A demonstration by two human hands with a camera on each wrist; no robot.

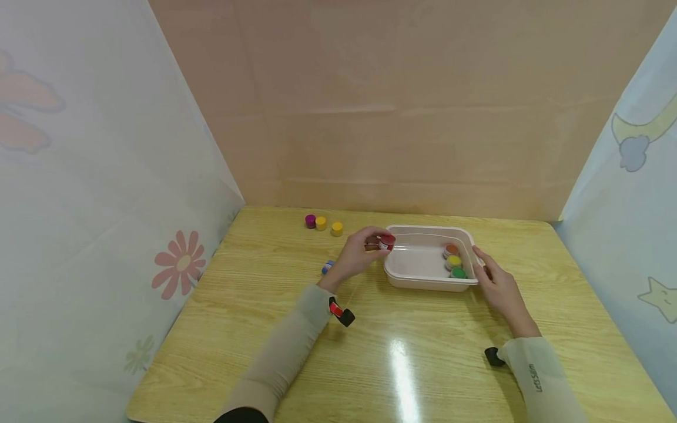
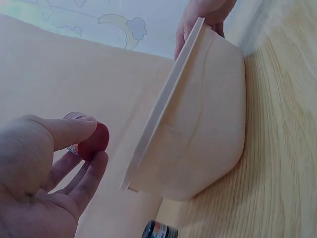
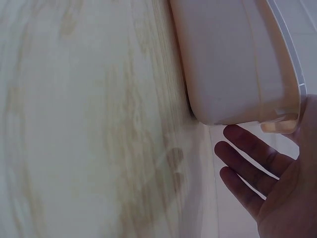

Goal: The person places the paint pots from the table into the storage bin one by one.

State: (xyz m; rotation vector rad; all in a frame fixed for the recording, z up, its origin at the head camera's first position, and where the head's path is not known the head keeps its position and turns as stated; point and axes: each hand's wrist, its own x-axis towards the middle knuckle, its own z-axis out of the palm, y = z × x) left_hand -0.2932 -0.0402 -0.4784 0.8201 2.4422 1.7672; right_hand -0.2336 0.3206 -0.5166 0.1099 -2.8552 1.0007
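Observation:
My left hand [image 1: 359, 254] pinches a small paint jar with a red lid [image 1: 387, 241] between thumb and fingers, level with the left rim of a pale pink plastic tub [image 1: 425, 284]. In the left wrist view the jar is tilted, its red lid turned towards the tub. At the tub's other end, my right hand [image 1: 499, 289] holds the rim, with several fingers [image 3: 250, 171] spread below it on the outside. Inside the tub, along its right side, stand jars with an orange lid [image 1: 451, 249], a yellow lid [image 1: 453, 260] and a green lid [image 1: 458, 273].
Towards the table's back left stand a purple-lidded jar [image 1: 310, 221] and two yellow-lidded jars [image 1: 321, 222]. A blue jar [image 1: 327, 267] is partly hidden by my left wrist. A dark-lidded jar [image 2: 159, 230] shows below the tub in the left wrist view. A brown backdrop [image 1: 391, 147] rises behind the table.

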